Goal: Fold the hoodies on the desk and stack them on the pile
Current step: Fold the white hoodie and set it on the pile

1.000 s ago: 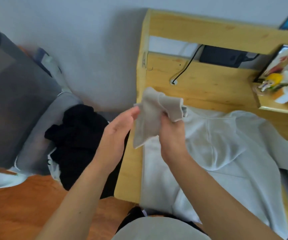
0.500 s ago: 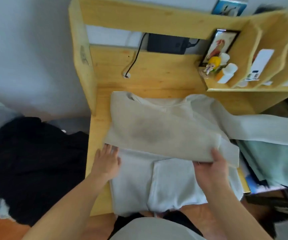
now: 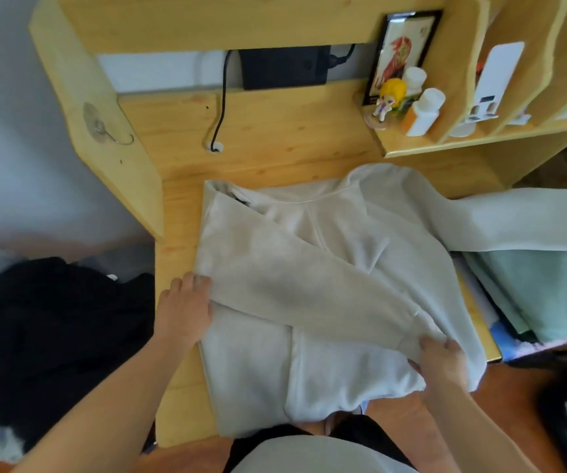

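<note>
A pale beige hoodie (image 3: 312, 363) lies spread on the wooden desk (image 3: 275, 138), its hem hanging over the near edge. One sleeve (image 3: 302, 288) is folded diagonally across the chest, from the left shoulder down to the lower right. My left hand (image 3: 184, 310) lies flat on the hoodie's left edge where the sleeve starts, fingers straight. My right hand (image 3: 440, 361) pinches the sleeve's cuff end near the hoodie's right side. The other sleeve (image 3: 521, 220) stretches off to the right. The hood sits at the far side.
A heap of black clothing (image 3: 46, 339) lies left of the desk. Mint-green fabric (image 3: 548, 295) sits at the right, under the loose sleeve. A shelf (image 3: 473, 139) at the back right carries a figurine, bottles and a framed picture. A black cable (image 3: 220, 114) runs down the back panel.
The view swung from the chair and black clothes to the desk. The sleeve, held up a second ago, now lies across the chest; my right hand drew its cuff nearer and rightward.
</note>
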Available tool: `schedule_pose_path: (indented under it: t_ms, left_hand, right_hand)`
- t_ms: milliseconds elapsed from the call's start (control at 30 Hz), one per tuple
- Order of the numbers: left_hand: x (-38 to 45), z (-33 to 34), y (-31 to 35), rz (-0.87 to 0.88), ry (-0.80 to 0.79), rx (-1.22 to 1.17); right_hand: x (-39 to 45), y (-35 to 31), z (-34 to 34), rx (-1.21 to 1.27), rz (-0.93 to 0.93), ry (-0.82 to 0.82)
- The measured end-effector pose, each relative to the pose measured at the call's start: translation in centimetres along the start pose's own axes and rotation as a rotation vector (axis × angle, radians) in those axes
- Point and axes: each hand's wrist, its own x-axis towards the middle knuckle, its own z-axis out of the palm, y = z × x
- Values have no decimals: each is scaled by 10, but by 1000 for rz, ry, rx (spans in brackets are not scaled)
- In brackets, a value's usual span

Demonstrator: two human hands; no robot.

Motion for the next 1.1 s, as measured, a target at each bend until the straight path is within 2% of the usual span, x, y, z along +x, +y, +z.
schedule_pose_path:
  t_ms: [100,167,233,333,400,500,667,733,800,867,933,1033,1100]
  left_hand:
    - [6,-7,6,-50,13,26]
    - [6,-3,12,29,56,4]
    - [7,6,18,111,-1,-73]
    - [5,23,21,78,-174,-67]
    - [-1,30,13,36,-219,-80]
    - [-21,38,-12,4,-256,-84]
    - [-22,12,-24,-97,-412,-36]
    - [-8,-4,5,-159,-323,-64]
    - [-5,-14,47,-110,-146,-120]
    - [-13,-14,99,61,-22,-194]
    - [-26,-3,151,195,-54,-223]
    - [-39,22,195,170,-165,-249]
    - [-39,38,202,162,-193,-195]
  right_hand:
    - [-3,2,-12,-374,-167,50]
    - [-6,-10,-1,-564,-420,31]
    - [-15,-29,29,-676,-752,-142]
    - [-14,-36,86,-1032,-1194,-359]
    - [-8,-31,111,-1216,-1345,-409]
    - [-7,-12,122,-1399,-1433,-433]
    - [-14,5,119,-1489,-1328,-592]
    - [-18,-6,120,-1428,-1254,-661]
    - [-20,-18,115,-1167,-1180,-692]
    - [-14,-29,98,-775,-1107,-533]
    - [8,-41,66,-458,-917,-346]
    - [54,-72,-6,-173,-575,-117]
    - [87,-100,-59,-70,-511,40]
